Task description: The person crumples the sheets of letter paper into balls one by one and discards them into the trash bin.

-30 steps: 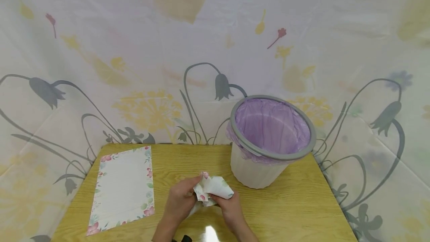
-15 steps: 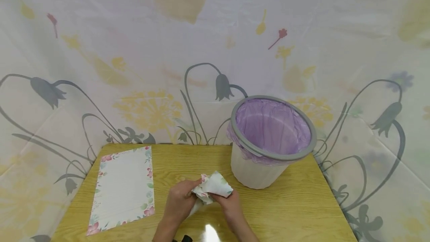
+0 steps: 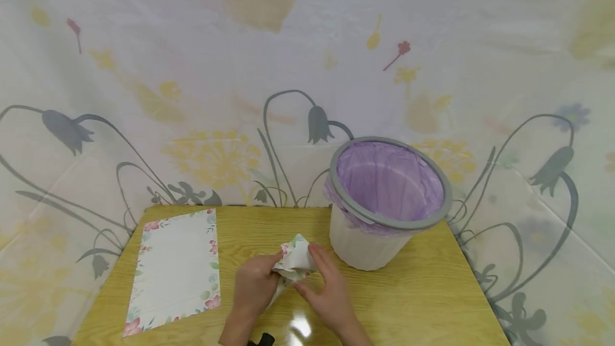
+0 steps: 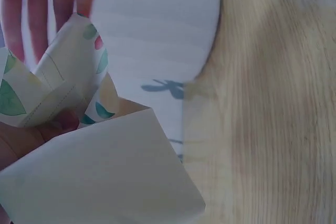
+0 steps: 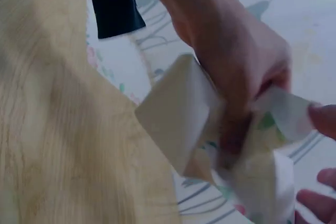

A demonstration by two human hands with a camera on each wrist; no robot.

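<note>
My left hand [image 3: 254, 286] grips a crumpled sheet of floral-bordered paper [image 3: 295, 258] over the front middle of the table. In the right wrist view the left hand [image 5: 244, 59] has its fingers curled into the folds, and a plain white flap [image 5: 176, 116] sticks out to one side. My right hand [image 3: 330, 293] is spread at the paper's right side, fingertips at its edge. Straight fingers of that right hand [image 4: 44, 14] show behind the paper in the left wrist view. A second sheet with the same flower border [image 3: 175, 271] lies flat on the table's left.
A white trash bin [image 3: 367, 247] with a grey rim and purple liner [image 3: 384, 180] stands behind and right of the hands. The wooden table [image 3: 413, 303] ends at a flower-printed cloth backdrop [image 3: 230, 84]. A black strap piece [image 5: 115, 6] is at the left wrist.
My right hand has loosened from the paper and spread its fingers, after holding it with the thumb on top. The paper has turned and been bunched smaller in my left hand.
</note>
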